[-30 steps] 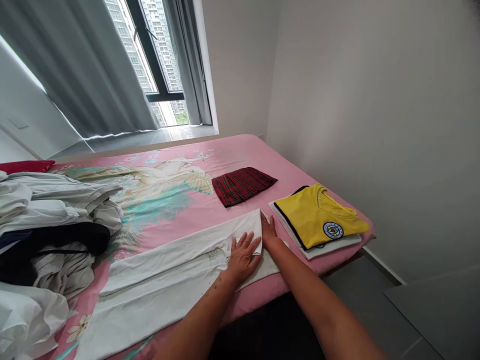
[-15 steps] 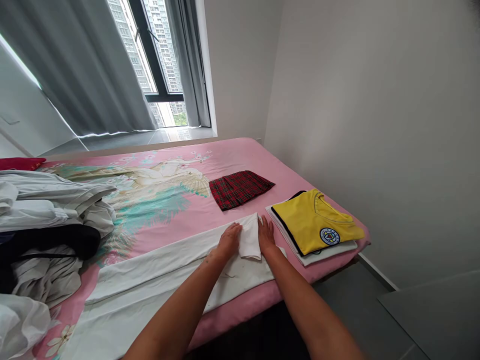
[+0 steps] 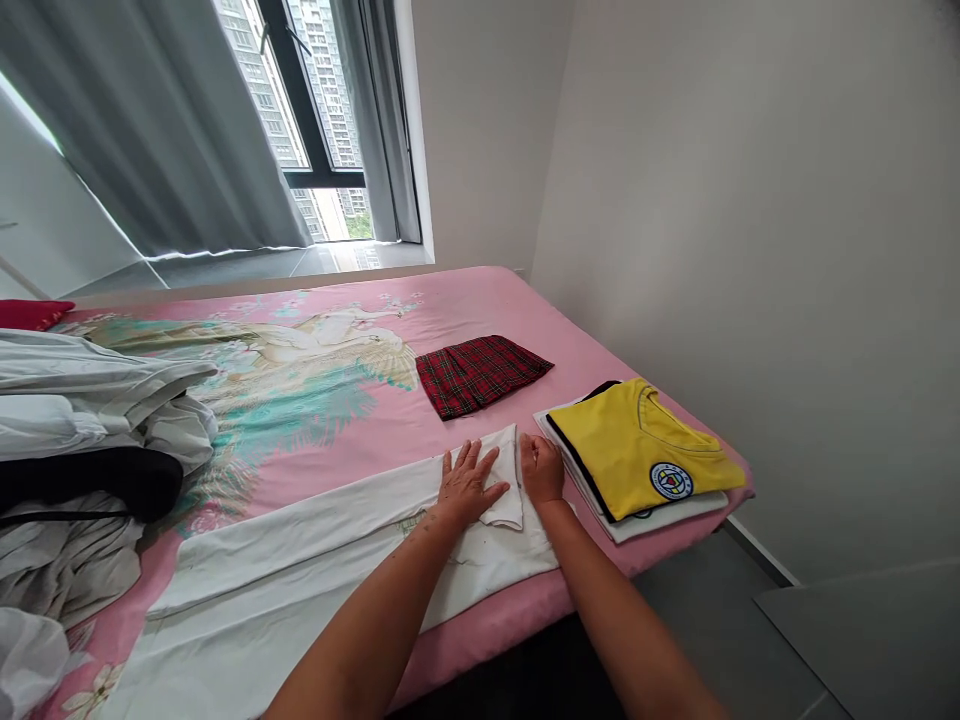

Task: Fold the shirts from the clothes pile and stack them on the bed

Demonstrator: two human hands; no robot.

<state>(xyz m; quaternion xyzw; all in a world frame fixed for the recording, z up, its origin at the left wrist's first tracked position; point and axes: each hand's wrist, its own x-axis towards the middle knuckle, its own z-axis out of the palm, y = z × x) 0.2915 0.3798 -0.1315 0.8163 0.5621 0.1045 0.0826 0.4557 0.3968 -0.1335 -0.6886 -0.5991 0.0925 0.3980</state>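
Observation:
A white shirt [image 3: 300,580] lies lengthwise along the bed's near side, partly folded, its short sleeve [image 3: 504,500] turned back over the body. My left hand [image 3: 469,487] rests flat on the sleeve and the cloth beside it, fingers spread. Just right of the sleeve, my right hand [image 3: 541,468] is closed with its fingers curled in, at the shirt's right end; whether cloth is inside them is hidden. Close by on the right sits a folded yellow shirt [image 3: 637,450] with a round badge, on top of other folded garments.
A red plaid folded garment [image 3: 484,375] lies beyond my hands on the pink bed sheet [image 3: 480,295]. Rumpled white, grey and black clothes [image 3: 97,430] are heaped at left. The bed's edge drops to a grey floor [image 3: 697,590]; a wall [image 3: 750,250] borders the right.
My left hand has flattened and spread over the sleeve. My right hand has curled its fingers closed, where they were extended along the shirt's edge. The view has shifted slightly.

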